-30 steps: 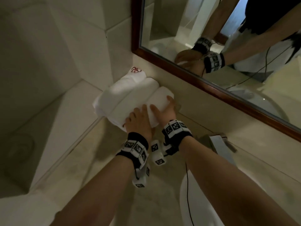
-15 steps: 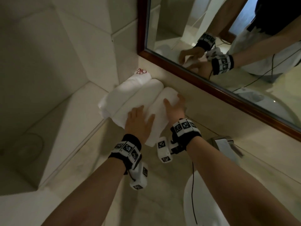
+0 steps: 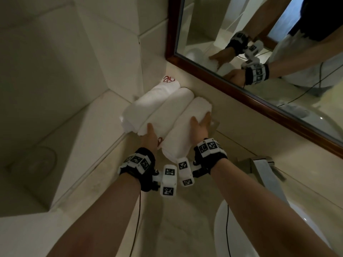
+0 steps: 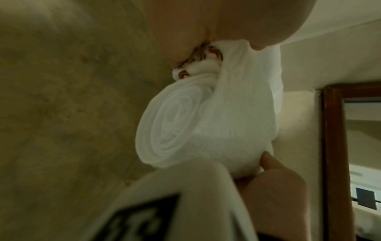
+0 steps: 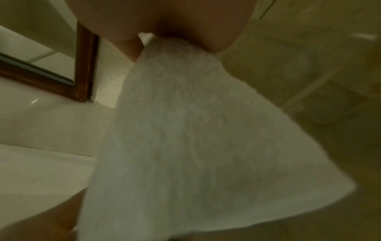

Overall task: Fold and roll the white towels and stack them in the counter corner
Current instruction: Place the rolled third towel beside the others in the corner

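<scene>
Three rolled white terry towels lie side by side in the corner of the pale stone counter (image 3: 104,175), running away from the person toward the tiled wall. Farthest from the hands on the left lies the roll with a red embroidered mark (image 3: 148,106) at its far end. Next to it, touching, is the middle white roll (image 3: 167,108), and the left hand (image 3: 151,139) rests on that roll's near end with its fingers laid flat and fairly straight along the cloth; a second red mark shows just beside this hand's thumb side. From the left wrist view, the heel of the left hand (image 4: 206,24) presses against the cloth above the spiral end of a roll (image 4: 175,124).

To the right lies the third white roll (image 3: 185,125), nearest the dark wooden-framed mirror (image 3: 232,89). The right hand (image 3: 201,127) lies over its upper right side, thumb spread onto the top and fingers wrapping down the side toward the wall, cupping it rather than pinching. The right wrist view shows the same towel (image 5: 195,130) stretching away under the palm (image 5: 185,19), blurred.

Behind the right forearm sit a chrome tap (image 3: 263,169) and the rim of a white basin (image 3: 222,229). Both wrists carry black bands with white marker blocks.
</scene>
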